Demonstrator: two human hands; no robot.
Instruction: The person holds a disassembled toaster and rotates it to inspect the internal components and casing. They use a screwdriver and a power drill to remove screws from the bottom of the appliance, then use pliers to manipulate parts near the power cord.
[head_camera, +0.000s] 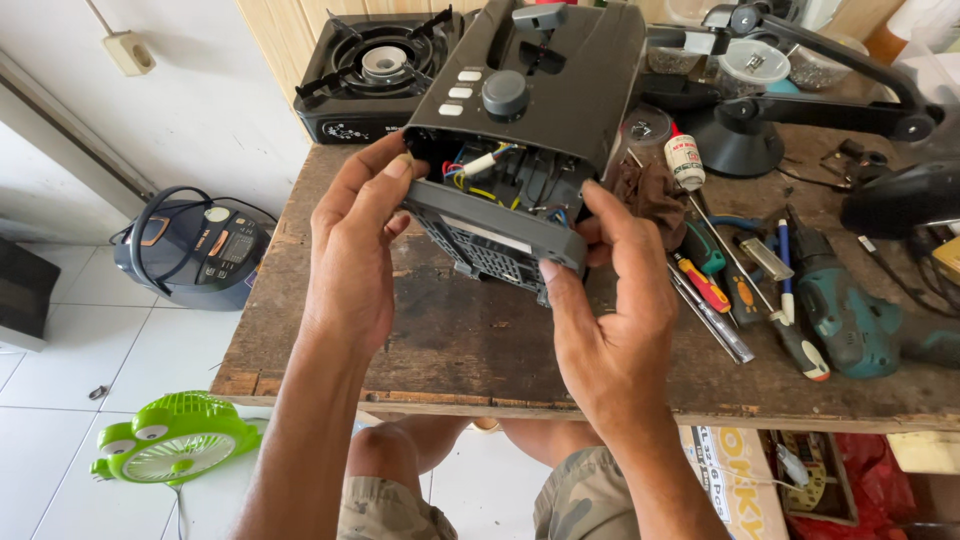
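Holding the dark grey plastic toaster (530, 110) tilted above the worn wooden counter (460, 340), your left hand (350, 250) and right hand (610, 320) each clench its grey vented base plate (490, 240), which gapes from the shell. Exposed coloured wires (490, 165) could snag or tear if the gap widens. Screwdrivers (720, 290) and a teal cordless drill (850, 310) lie alongside; a green fan (175, 440) sits on the white-tiled floor (60, 400).

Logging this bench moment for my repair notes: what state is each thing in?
Toaster: tilted, base panel pried apart, wires exposed.
Left hand: grip on the toaster's left edge.
Right hand: grip on the base panel's right corner.
Gas stove: unlit.
Green fan: lying on the floor.
Cordless drill: lying on the bench.
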